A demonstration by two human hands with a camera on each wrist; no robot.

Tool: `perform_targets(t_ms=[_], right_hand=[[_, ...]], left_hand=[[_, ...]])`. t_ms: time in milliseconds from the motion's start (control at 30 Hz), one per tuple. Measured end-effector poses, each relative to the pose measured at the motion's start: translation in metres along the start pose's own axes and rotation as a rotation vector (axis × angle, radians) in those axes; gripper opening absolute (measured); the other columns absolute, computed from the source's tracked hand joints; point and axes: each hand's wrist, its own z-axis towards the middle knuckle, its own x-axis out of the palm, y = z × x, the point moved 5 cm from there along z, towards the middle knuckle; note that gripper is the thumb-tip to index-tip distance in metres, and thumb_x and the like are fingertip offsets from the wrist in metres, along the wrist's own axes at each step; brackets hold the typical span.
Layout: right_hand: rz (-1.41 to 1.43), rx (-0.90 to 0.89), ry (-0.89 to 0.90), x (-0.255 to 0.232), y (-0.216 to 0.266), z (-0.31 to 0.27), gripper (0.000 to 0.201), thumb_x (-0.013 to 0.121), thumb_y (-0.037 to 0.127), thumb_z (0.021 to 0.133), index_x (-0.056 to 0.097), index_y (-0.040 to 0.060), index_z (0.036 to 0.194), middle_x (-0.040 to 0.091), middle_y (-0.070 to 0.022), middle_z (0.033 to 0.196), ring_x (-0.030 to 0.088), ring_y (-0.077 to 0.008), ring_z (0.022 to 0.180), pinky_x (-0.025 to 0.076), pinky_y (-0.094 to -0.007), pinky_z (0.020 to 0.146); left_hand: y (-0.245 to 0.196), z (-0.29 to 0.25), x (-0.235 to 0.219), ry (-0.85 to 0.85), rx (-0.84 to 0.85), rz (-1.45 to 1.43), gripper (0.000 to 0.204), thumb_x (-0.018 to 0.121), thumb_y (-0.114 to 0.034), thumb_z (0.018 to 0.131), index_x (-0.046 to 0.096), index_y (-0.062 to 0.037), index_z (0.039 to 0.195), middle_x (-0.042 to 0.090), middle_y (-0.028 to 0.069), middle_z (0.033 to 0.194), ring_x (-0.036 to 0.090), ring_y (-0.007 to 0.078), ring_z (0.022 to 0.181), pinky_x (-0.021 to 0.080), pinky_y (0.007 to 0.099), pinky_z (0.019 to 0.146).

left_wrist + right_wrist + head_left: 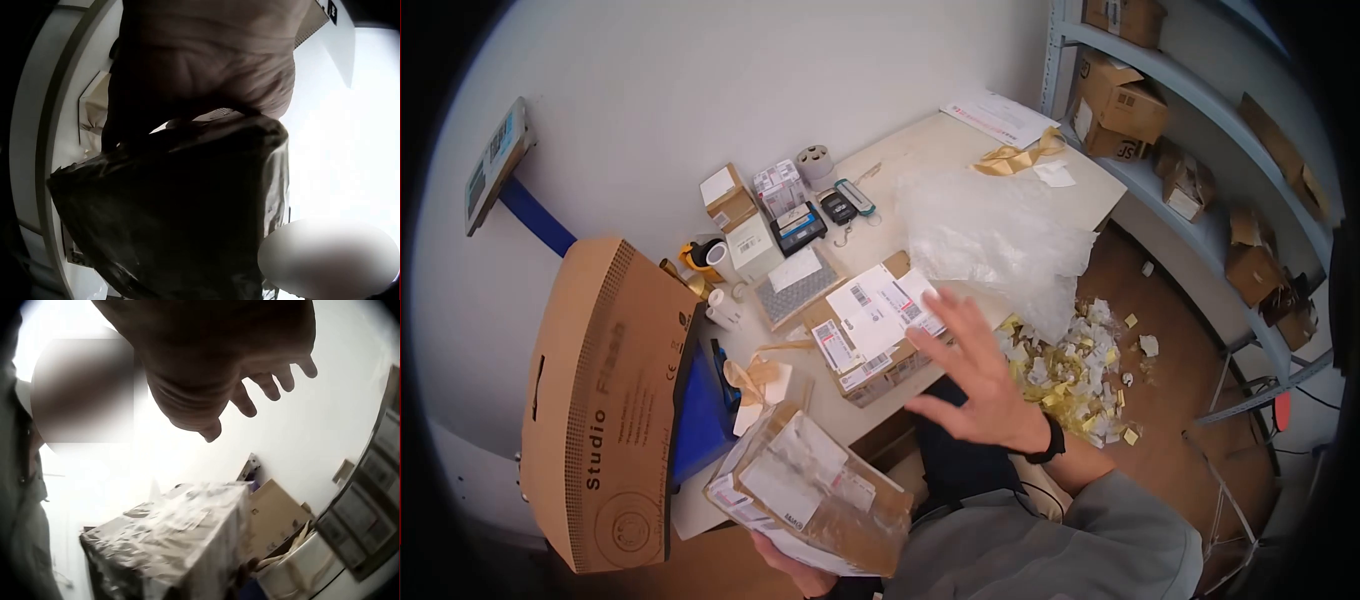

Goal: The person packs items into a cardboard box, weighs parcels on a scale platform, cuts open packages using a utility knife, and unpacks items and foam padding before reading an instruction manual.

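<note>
A tape-wrapped cardboard box (855,515) with white labels is tilted in front of my body at the table's front edge. My left hand (792,568) grips it from below, and most of those fingers are hidden behind the box. In the left wrist view that hand (206,69) lies along one edge of the dark-looking box (169,219). With fingers spread, my right hand (975,390) hovers in the air and holds nothing. Beneath its fingertips in the head view, a second cardboard box (890,380) covered with shipping labels (868,312) sits on the table.
A large "Studio" carton (615,430) stands at the left. Bubble wrap (1000,235) spreads over the table's right side. Small boxes (752,245) and tape rolls line the wall. Crumpled paper scraps (1075,380) litter the floor, beside shelves (1200,215) with cartons.
</note>
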Motion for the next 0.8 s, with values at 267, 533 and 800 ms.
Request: perform_targets(t_ms=[267,533,800], right_hand=[[-0.739,0.497,0.063,-0.055,-0.195,0.002,0.09,0.086,0.019,0.074,0.045,0.0126,0.155,0.054,-0.0262,0.145,0.057,-0.0442,0.128,0.047,-0.0545,0.103],[-0.624,0.267,-0.582,-0.157,-0.204,0.082,0.046,0.063,-0.003,0.076,0.071,0.0093,0.119,0.068,-0.0136,0.097,0.067,-0.0401,0.089,0.054,-0.0472,0.077],[-0.789,-0.112,-0.664,-0.129,-0.241,0.198,0.046,0.063,-0.005,0.08,0.07,0.0141,0.121,0.066,-0.0076,0.097,0.068,-0.0288,0.092,0.056,-0.0412,0.072]], left_hand=[[0.047,0.053,0.043,-0.1,-0.036,-0.03,0.085,0.038,-0.069,0.098,0.03,-0.0146,0.163,0.04,0.0095,0.162,0.043,0.0341,0.144,0.039,0.0529,0.117],[0.054,0.078,0.058,-0.077,0.002,-0.061,0.085,0.038,-0.068,0.098,0.03,-0.0143,0.163,0.04,0.0101,0.162,0.043,0.0347,0.144,0.039,0.0534,0.117],[0.087,0.104,0.09,-0.044,-0.002,-0.12,0.084,0.039,-0.067,0.099,0.029,-0.014,0.163,0.039,0.0108,0.163,0.043,0.0352,0.144,0.039,0.0539,0.117]])
